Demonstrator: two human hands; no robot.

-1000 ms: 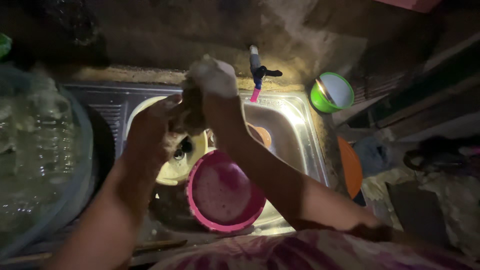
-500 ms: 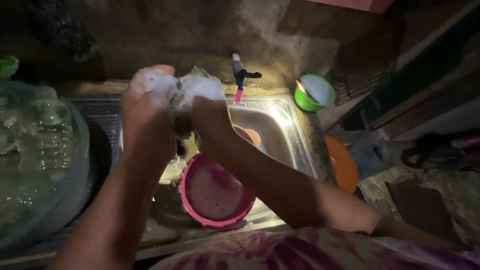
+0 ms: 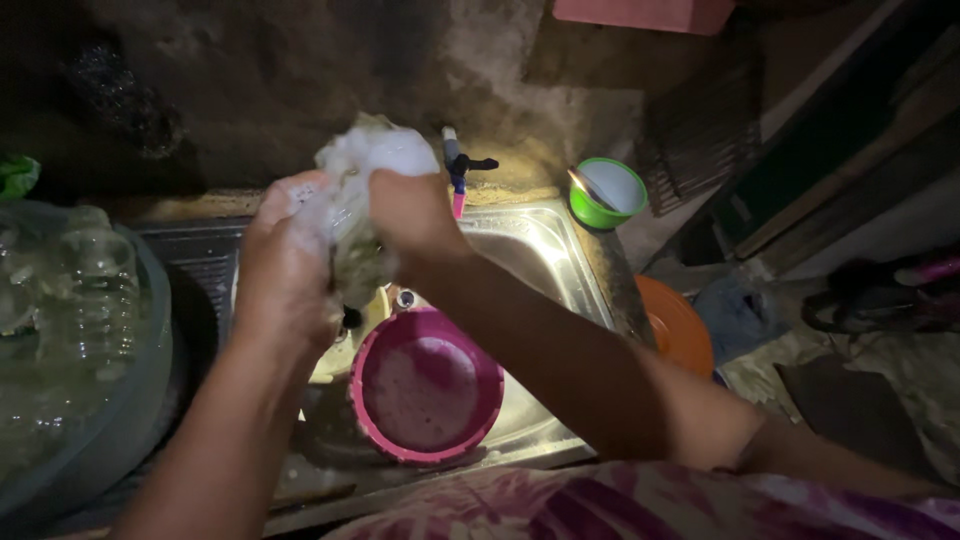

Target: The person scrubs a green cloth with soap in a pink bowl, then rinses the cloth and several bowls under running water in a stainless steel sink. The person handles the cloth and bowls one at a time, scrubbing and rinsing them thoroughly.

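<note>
Your 2 hands, left hand [image 3: 285, 250] and right hand [image 3: 405, 215], both grip a soapy sponge [image 3: 365, 165] above the pink bowl [image 3: 425, 385] in the steel sink [image 3: 540, 250].

Single head-worn view, looking steeply down, close over steel sink [image 3: 540, 250], facing the wall

bare forearms; pink floral garment [image 3: 620, 505]

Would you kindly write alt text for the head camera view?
Two soapy hands, left hand and right hand, grip a sudsy scrubbing pad above a steel sink holding a pink bowl. A green bowl sits beside the tap.
</note>
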